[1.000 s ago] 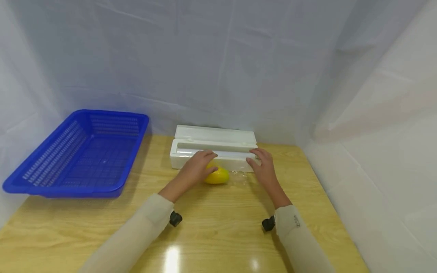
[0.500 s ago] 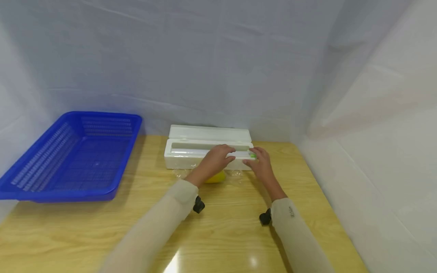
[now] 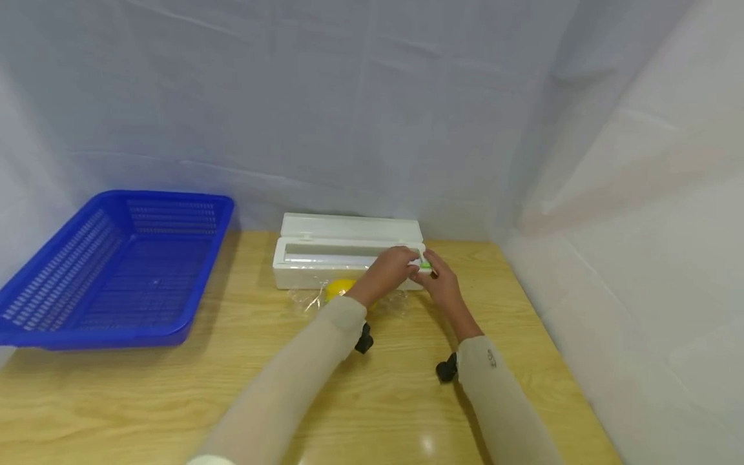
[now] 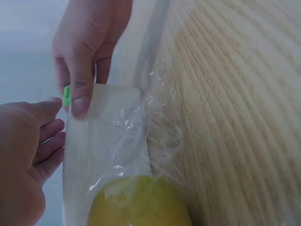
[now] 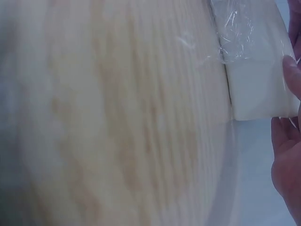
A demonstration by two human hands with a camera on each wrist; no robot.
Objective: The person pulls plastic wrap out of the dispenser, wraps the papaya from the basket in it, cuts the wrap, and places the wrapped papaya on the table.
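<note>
White dispenser box (image 3: 347,258), both hands at its right end!

My left hand (image 3: 391,274) has slid rightward along the front edge, uncovering the yellow fruit (image 3: 339,288) under the cling film (image 3: 308,298) on the wooden table (image 3: 174,387); its fingers curl loosely by the green slider (image 3: 426,264), holding nothing. My right hand (image 3: 440,284) pinches that slider: cutting looks close. No readable writing here.

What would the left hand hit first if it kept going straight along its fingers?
Most likely the small green slider at the right end of the white wrap dispenser, where the right hand already pinches it. The left hand has fingertips almost touching it; the exact gap is unclear.
</note>
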